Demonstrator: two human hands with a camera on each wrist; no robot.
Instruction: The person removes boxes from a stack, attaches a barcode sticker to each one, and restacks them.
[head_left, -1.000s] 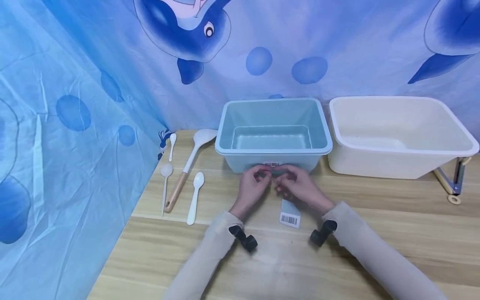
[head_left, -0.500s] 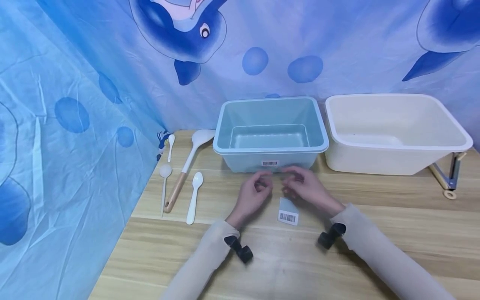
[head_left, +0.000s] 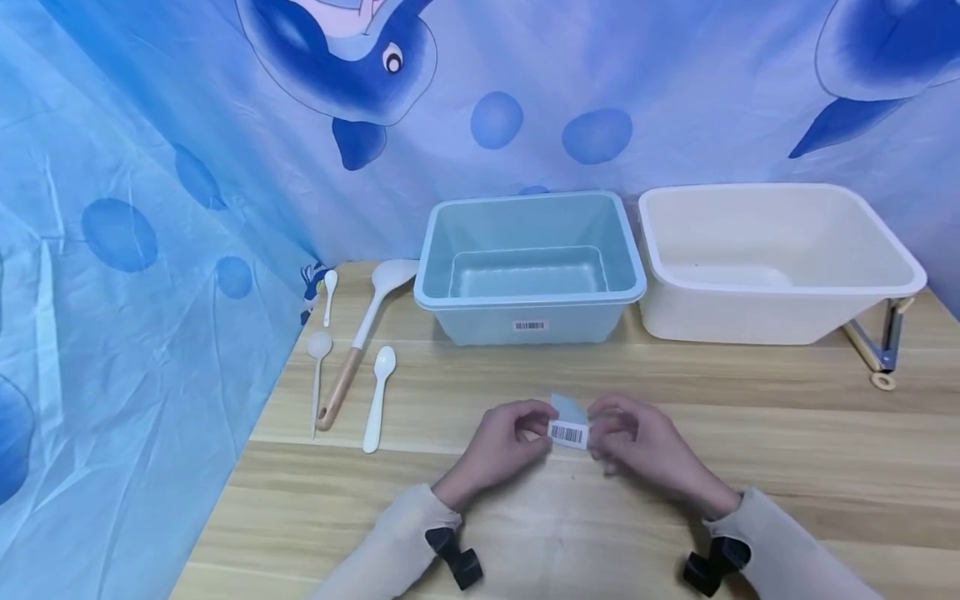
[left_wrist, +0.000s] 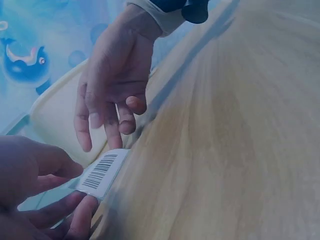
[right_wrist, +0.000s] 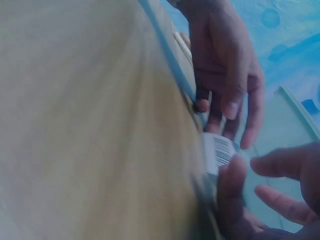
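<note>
On the wooden table, a small barcode label (head_left: 567,433), white with a pale grey-blue upper part, lies between the two hands. The left hand (head_left: 502,446) has its bent fingers spread, with fingertips at the label's left edge. At the right edge are the loosely curved fingers of the right hand (head_left: 648,446). In the left wrist view, the right hand (left_wrist: 115,85) hangs over the label's far end, fingers apart. A light blue bin (head_left: 453,325) stands behind, with another barcode label (head_left: 530,326) on its front wall.
Beside the blue bin stands a white bin (head_left: 750,317), with a metal-and-wood tool (head_left: 885,346) near its right end. Left of the bins lie a ladle (head_left: 367,321) with a wooden handle and several white spoons (head_left: 380,387). A blue curtain (head_left: 150,333) borders the table.
Both hands have drawn back from the blue bin's front wall to the label on the table, uncovering the bin's barcode label. The view has shifted slightly.
</note>
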